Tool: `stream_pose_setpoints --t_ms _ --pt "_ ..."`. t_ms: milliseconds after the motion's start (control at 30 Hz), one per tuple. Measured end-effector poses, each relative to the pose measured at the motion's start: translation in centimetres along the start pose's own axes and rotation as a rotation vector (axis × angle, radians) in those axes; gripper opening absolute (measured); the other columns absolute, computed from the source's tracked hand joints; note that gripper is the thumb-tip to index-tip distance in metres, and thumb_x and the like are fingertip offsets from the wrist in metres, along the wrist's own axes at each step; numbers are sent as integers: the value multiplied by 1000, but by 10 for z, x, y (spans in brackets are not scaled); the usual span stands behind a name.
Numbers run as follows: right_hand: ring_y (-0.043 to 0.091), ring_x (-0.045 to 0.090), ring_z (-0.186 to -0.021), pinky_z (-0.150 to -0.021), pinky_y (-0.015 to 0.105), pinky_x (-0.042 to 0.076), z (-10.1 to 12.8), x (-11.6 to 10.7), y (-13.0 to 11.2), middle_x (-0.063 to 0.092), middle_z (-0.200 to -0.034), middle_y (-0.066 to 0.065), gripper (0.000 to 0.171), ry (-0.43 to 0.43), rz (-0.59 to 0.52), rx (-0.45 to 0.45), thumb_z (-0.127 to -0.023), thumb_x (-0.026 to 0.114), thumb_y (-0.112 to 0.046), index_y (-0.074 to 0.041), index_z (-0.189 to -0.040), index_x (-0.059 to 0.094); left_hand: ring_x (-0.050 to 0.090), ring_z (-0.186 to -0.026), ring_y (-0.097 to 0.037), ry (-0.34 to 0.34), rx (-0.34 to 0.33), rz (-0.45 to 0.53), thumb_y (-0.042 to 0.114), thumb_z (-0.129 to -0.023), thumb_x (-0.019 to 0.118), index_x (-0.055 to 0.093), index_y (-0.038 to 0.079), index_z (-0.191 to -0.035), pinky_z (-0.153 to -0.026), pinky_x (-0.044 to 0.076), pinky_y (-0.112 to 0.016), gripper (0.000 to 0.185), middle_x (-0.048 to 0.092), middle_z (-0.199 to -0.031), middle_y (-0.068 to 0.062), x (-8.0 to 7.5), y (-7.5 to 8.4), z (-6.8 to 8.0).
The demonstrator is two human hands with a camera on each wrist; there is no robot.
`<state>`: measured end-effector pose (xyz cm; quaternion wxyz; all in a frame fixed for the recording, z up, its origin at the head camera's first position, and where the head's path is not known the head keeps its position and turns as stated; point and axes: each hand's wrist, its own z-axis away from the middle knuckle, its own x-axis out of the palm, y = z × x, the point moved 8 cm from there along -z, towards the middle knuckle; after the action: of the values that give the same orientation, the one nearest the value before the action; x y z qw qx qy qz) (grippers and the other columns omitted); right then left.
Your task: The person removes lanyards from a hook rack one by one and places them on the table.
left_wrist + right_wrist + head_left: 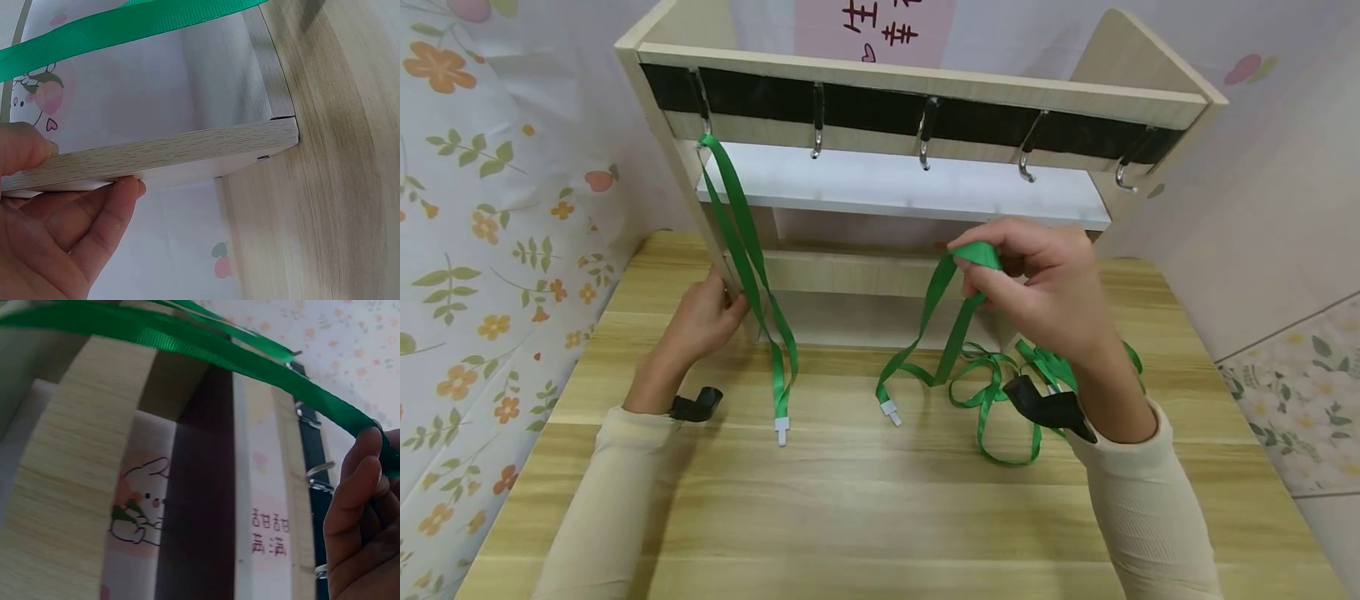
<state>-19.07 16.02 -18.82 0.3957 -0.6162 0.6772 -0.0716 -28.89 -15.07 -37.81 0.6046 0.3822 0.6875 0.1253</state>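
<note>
My right hand (1045, 279) pinches the top loop of a green lanyard (934, 292) between thumb and fingers, in front of the wooden rack. The white clip (890, 411) of this lanyard dangles at its lower end, over the tabletop. My left hand (700, 321) grips the left side panel (169, 145) of the rack low down, thumb on one face and fingers on the other. Another green lanyard (745, 233) hangs from the leftmost hook (703, 112), its white clip (782, 430) pointing down. Four-less-one detail aside, several metal hooks (924, 137) to its right carry nothing.
More green lanyards (988, 383) lie tangled on the wooden table (850, 517), partly behind my right wrist. The rack has a white shelf (895, 183) beneath the black hook strip (872, 108). Floral cloth (490, 250) covers the wall at left.
</note>
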Motion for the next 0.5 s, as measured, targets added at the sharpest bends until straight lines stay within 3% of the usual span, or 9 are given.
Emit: stream_pose_setpoints --t_ms 200,500 --pt "6 56 -51 -49 18 47 15 12 20 66 -70 6 17 -123 -23 59 -84 60 18 8 -95 69 46 -60 -22 -8 -7 -1 4 -98 48 39 2 -129 -52 36 -32 32 60 -80 -16 0 0 -1" --pt "11 64 -59 -55 27 54 38 47 60 71 -81 4 13 -367 -25 328 -91 62 5 -3 -97 71 44 -58 -20 -10 -23 1 5 -98 48 40 2 -126 -51 35 -32 29 59 -79 -15 0 1 0"
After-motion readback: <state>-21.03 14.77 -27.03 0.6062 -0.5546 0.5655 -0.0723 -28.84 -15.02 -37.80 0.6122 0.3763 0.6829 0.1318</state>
